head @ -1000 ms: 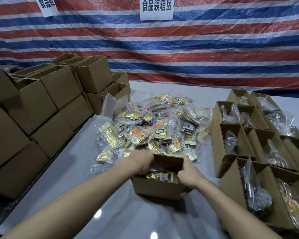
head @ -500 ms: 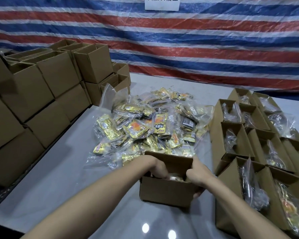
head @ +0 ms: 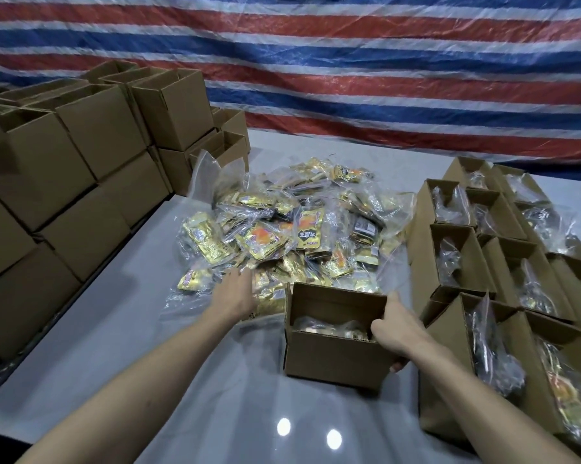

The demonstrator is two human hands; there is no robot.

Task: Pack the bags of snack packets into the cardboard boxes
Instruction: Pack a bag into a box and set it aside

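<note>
My right hand [head: 396, 333] grips the near cardboard box [head: 332, 346] at its right wall, steadying it. My left hand [head: 237, 293], fingers relaxed, reaches the heap of snack bags [head: 282, 236] just beyond, mid-worktop [head: 115, 329].

A grey table [head: 81, 346] fills the lower frame. A heap of bagged packets [head: 292, 229] is piled at centre, with an open box [head: 332, 356] set below it. Stacked boxes [head: 91, 155] are ranged at left, filled boxes [head: 503, 262] at right.
</note>
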